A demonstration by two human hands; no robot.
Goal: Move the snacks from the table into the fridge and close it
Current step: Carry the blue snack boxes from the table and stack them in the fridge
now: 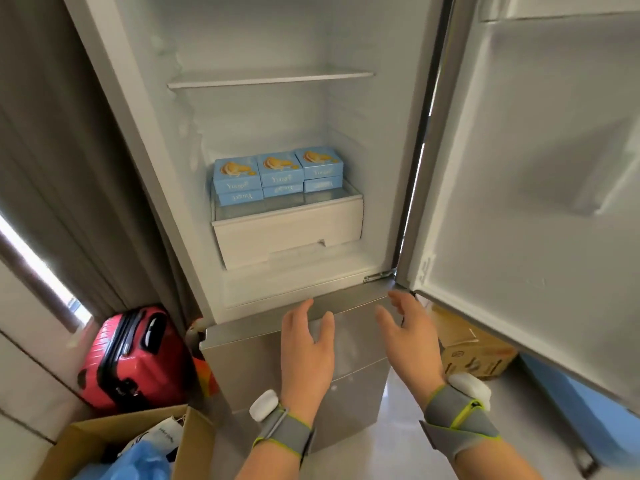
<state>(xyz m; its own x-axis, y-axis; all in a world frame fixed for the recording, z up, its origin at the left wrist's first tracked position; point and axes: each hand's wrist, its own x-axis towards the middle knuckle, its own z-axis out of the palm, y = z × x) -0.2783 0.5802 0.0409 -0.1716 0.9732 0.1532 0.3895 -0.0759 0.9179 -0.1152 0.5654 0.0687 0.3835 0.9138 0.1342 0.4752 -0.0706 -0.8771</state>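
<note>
The fridge (145, 140) stands open, its door (526, 202) swung out to the right. Inside, several light-blue snack boxes (277, 174) are stacked in two layers on the glass cover above a white drawer (287, 233). A shelf (270, 77) higher up holds nothing. My left hand (306, 344) and my right hand (408, 334) hover side by side in front of the lower compartment's steel front, well below the boxes. Both hold nothing, fingers apart. Each wrist wears a grey band with a white sensor.
A red suitcase (135, 358) leans by a grey curtain at the fridge's left. A cardboard box (114, 445) with bags sits at bottom left. Another cardboard box (478, 355) stands on the floor under the open door.
</note>
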